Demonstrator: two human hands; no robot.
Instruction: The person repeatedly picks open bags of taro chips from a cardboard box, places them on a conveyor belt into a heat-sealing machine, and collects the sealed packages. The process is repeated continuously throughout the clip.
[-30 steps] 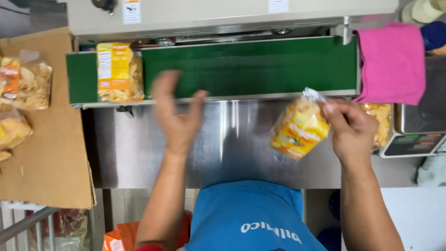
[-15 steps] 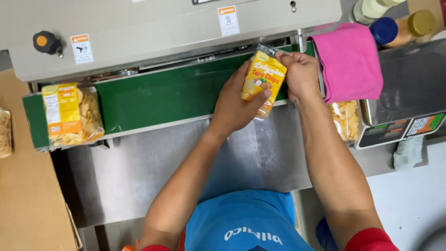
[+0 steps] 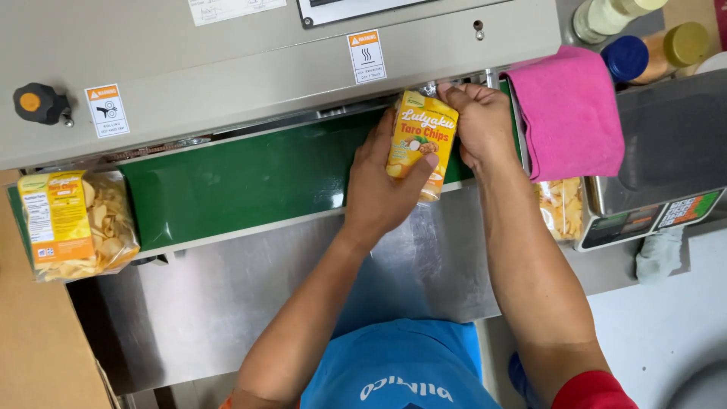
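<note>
The chip bag (image 3: pixel 421 144) was glossy yellow plastic film, its top crinkled between the hands. The second bag (image 3: pixel 76 225) was clear shiny plastic with a yellow printed paper-like label. The conveyor belt (image 3: pixel 250 182) looked smooth, green and faintly glossy, catching light. The machine housing (image 3: pixel 227 68) was matt grey painted metal; the shelf (image 3: pixel 227 303) below it was brushed steel with soft reflections. The pink cloth (image 3: pixel 568 113) looked soft and matt. The desk (image 3: pixel 38 348) surface looked like matt brown cardboard or wood.
</note>
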